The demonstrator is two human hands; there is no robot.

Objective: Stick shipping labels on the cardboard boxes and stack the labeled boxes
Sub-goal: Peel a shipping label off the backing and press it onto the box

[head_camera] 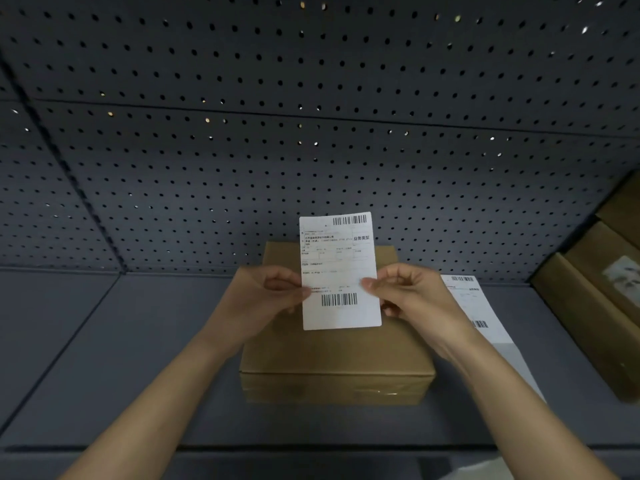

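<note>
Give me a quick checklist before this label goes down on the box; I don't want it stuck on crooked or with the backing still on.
1. Label held by both hands: ok. The left hand and right hand pinch the shipping label at its side edges.
2. Printed side facing up: ok, the barcodes face the camera.
3. Backing peeled off: cannot tell, the underside is hidden.
4. Box top free: ok. The visible top of the cardboard box is bare.
5. Label square to the box: ok, only slightly tilted.
6. Next label ready: ok. The label strip lies to the right of the box.
</note>
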